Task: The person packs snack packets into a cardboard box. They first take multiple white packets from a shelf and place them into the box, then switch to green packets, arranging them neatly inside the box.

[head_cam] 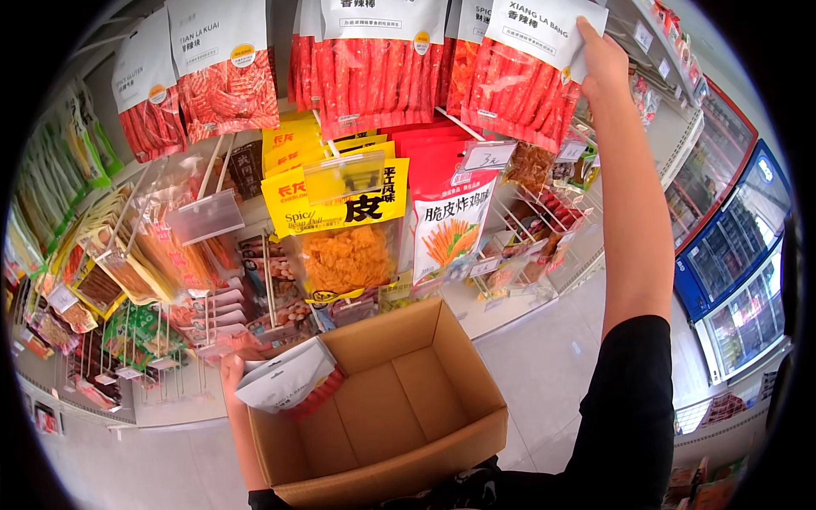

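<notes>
At the upper right, my right hand (602, 60) grips the top edge of a white-and-red snack bag (523, 80), with the thumb on its front. This bag hangs among similar bags; whether it is on a peg I cannot see. My left hand (234, 370) is at the left side of an open cardboard box (468, 350), beside the white tops of snack bags (290, 379) that lean in the box's left corner. The fingers are partly hidden, so whether they hold the box wall or the bags is unclear. Bare cardboard shows across most of the box floor.
Pegs carry yellow snack bags (347, 229), red-and-white bags (449, 217) and more white-and-red bags (226, 76). Clear plastic tag holders (207, 217) jut from the peg ends. Lower shelf edges (510, 315) curve past the box. Blue-framed coolers (733, 229) stand at the right.
</notes>
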A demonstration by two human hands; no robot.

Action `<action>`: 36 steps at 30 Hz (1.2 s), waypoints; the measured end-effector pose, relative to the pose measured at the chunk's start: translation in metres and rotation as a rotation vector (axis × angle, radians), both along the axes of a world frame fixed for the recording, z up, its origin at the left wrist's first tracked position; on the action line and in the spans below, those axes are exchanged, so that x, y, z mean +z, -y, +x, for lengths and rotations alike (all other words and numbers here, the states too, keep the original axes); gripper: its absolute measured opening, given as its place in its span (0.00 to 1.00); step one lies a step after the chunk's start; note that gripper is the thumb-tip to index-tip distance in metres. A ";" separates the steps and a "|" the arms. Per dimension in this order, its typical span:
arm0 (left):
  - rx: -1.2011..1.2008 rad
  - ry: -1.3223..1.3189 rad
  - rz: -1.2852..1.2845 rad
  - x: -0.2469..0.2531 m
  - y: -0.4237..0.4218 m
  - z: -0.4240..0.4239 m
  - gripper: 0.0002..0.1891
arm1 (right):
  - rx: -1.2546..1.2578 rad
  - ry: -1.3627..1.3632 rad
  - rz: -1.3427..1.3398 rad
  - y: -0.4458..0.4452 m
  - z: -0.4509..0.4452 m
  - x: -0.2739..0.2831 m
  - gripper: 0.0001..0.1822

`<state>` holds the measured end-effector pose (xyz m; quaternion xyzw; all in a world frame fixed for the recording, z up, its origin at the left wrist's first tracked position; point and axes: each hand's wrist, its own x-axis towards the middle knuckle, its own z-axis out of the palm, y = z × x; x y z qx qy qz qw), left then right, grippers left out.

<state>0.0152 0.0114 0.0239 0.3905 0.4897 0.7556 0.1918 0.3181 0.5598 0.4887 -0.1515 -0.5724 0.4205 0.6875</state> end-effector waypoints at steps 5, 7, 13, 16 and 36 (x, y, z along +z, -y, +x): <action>0.006 0.015 0.018 -0.001 0.003 -0.001 0.30 | -0.105 0.052 0.040 -0.008 -0.006 -0.002 0.18; 0.044 0.036 0.002 0.000 0.002 0.002 0.30 | -0.149 0.072 0.107 -0.019 0.000 -0.005 0.21; -0.054 -0.118 0.004 0.001 -0.005 -0.005 0.29 | -1.107 0.369 0.747 0.026 -0.007 -0.040 0.33; -0.007 -0.115 -0.039 0.009 0.009 -0.002 0.29 | -1.210 0.561 0.964 0.058 -0.034 -0.082 0.32; -0.048 -0.054 -0.056 0.003 0.005 -0.005 0.28 | -0.805 0.488 1.318 0.185 -0.053 -0.151 0.17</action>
